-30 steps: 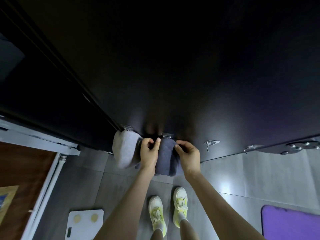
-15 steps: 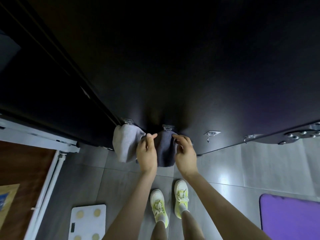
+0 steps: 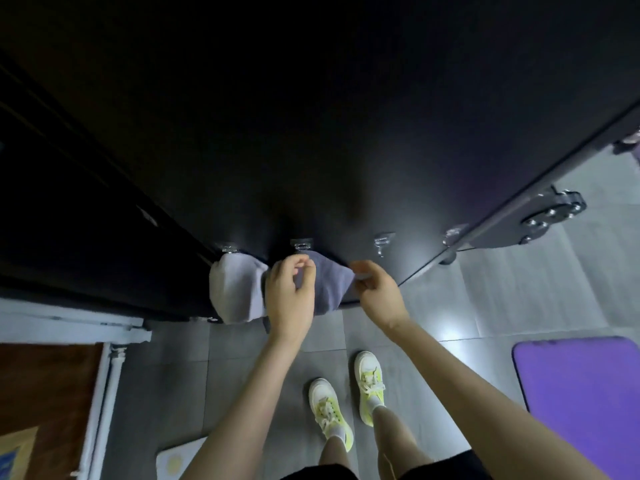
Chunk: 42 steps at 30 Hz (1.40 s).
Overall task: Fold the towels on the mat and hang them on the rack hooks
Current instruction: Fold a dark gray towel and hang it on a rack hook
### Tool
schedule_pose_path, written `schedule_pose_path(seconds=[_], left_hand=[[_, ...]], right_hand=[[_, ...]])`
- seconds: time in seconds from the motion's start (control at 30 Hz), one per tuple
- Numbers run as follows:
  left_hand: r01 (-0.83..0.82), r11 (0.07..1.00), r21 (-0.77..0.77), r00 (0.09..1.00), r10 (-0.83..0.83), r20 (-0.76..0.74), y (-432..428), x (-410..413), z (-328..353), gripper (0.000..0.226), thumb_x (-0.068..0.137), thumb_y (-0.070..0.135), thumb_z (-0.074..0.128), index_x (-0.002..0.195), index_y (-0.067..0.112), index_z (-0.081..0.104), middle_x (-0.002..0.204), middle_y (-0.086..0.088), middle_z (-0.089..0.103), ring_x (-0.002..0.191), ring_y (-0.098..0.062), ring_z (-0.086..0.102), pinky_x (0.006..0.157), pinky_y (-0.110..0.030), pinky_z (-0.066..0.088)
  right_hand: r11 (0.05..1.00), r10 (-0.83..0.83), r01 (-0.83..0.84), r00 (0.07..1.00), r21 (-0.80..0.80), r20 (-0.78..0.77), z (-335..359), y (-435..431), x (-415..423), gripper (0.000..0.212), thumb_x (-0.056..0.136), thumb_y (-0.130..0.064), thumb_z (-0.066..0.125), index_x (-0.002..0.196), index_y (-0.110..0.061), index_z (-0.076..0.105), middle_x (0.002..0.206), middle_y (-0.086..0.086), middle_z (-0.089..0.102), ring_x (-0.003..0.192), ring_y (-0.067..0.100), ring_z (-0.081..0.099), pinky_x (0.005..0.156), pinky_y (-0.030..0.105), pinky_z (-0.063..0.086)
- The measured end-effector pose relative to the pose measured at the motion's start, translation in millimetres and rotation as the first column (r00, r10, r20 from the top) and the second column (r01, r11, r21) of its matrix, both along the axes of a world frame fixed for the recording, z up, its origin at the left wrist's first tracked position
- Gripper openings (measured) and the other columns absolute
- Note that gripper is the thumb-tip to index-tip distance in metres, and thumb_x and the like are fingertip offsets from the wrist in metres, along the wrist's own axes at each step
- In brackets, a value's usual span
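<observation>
**Grey towel (image 3: 329, 289) up on hook (image 3: 300, 244)**

Hangs folded from 2nd hook, touching white towel (image 3: 235, 292) on 1st. R hand (image 3: 377, 296) pinches its right edge. L hand (image 3: 289, 299) curled over left side, grip unclear w/ blur. Looks soft, light, floppy; prob. best held at top fold near hook, not loose corners.

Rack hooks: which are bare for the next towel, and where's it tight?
Bare: the third hook, right of the dark grey towel, and the fourth hook beside it. Crowded: left of that, light grey towel beside the dark one, with left hand and right hand on it.
</observation>
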State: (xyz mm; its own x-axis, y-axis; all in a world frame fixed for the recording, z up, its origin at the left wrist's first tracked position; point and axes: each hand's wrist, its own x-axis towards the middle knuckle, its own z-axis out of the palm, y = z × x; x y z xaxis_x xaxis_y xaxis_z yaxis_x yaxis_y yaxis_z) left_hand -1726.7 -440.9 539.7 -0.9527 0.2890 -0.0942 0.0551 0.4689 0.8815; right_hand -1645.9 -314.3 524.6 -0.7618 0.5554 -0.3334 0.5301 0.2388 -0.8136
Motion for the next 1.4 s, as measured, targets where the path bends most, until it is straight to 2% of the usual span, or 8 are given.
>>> schedule_pose_path(seconds=[0.17,0.3,0.63,0.83,0.97,1.07,1.17,1.4], left_hand=[[0.279,0.952,0.129,0.946,-0.295,0.131,46,28,42,0.010,0.092,0.017,0.055,0.092,0.013,0.065,0.084,0.001,0.066,0.078,0.003,0.059,0.075,-0.013,0.043],[0.516,0.842,0.160,0.825,-0.538,0.173,99,54,57,0.021,0.074,0.047,0.051,0.078,0.030,0.063,0.072,0.014,0.067,0.075,-0.006,0.061,0.076,-0.026,0.047],[0.931,0.364,0.033,0.354,-0.921,0.166,305,209,90,0.017,0.096,0.022,0.050,0.088,0.019,0.065,0.080,0.004,0.067,0.072,0.002,0.060,0.077,-0.021,0.048],[0.994,0.111,-0.024,0.113,-0.980,0.164,424,326,90,0.018,0.094,0.017,0.052,0.085,0.026,0.065,0.072,0.014,0.069,0.070,0.005,0.062,0.072,-0.014,0.048],[1.000,0.019,-0.002,0.019,-0.983,0.183,492,399,93,0.020,0.095,0.011,0.049,0.084,0.020,0.063,0.077,0.001,0.067,0.066,0.003,0.061,0.068,-0.013,0.047],[0.998,-0.046,-0.034,-0.039,-0.979,0.199,542,439,94,0.017,0.096,0.015,0.049,0.087,0.016,0.064,0.081,-0.004,0.067,0.071,-0.007,0.061,0.072,-0.019,0.047],[0.987,-0.134,-0.084,-0.117,-0.976,0.184,601,469,95,0.017,0.096,0.018,0.049,0.090,0.015,0.065,0.082,-0.002,0.068,0.069,-0.004,0.061,0.073,-0.020,0.047],[0.939,-0.306,-0.159,-0.281,-0.946,0.162,790,530,82,0.018,0.096,0.020,0.049,0.090,0.016,0.065,0.084,-0.001,0.069,0.070,-0.002,0.061,0.077,-0.026,0.047]], right_hand=[[0.989,-0.147,0.146,0.979,0.023,0.139,10,54,86,0.021,0.085,-0.008,0.056,0.105,-0.010,0.063,0.102,0.009,0.067,0.097,0.030,0.063,0.081,0.040,0.051],[0.945,-0.316,0.327,0.928,-0.026,0.197,19,98,173,0.015,0.088,-0.014,0.057,0.098,-0.024,0.062,0.093,0.000,0.064,0.088,0.024,0.064,0.072,0.032,0.048],[0.685,-0.700,0.728,0.651,0.019,0.293,19,190,417,0.013,0.089,-0.017,0.056,0.100,-0.020,0.064,0.093,-0.001,0.068,0.079,0.016,0.067,0.074,0.033,0.051],[0.454,-0.854,0.891,0.433,0.009,0.289,10,235,551,0.010,0.091,-0.019,0.056,0.096,-0.019,0.064,0.090,-0.002,0.066,0.071,0.016,0.065,0.065,0.029,0.048],[0.258,-0.935,0.966,0.244,0.021,0.259,4,257,626,0.010,0.089,-0.018,0.058,0.087,-0.026,0.063,0.088,-0.005,0.066,0.075,0.019,0.062,0.075,0.036,0.050],[0.137,-0.958,0.990,0.128,0.019,0.257,1,279,663,0.011,0.088,-0.016,0.058,0.084,-0.026,0.062,0.076,-0.003,0.064,0.069,0.022,0.063,0.065,0.034,0.048],[0.075,-0.964,0.997,0.071,0.006,0.257,-4,317,687,0.007,0.089,-0.013,0.057,0.090,-0.017,0.063,0.076,0.002,0.064,0.063,0.022,0.062,0.058,0.029,0.045],[-0.038,-0.954,0.999,-0.033,-0.012,0.299,-43,446,728,0.007,0.089,-0.017,0.057,0.088,-0.021,0.063,0.079,-0.002,0.064,0.070,0.021,0.063,0.071,0.034,0.051]])
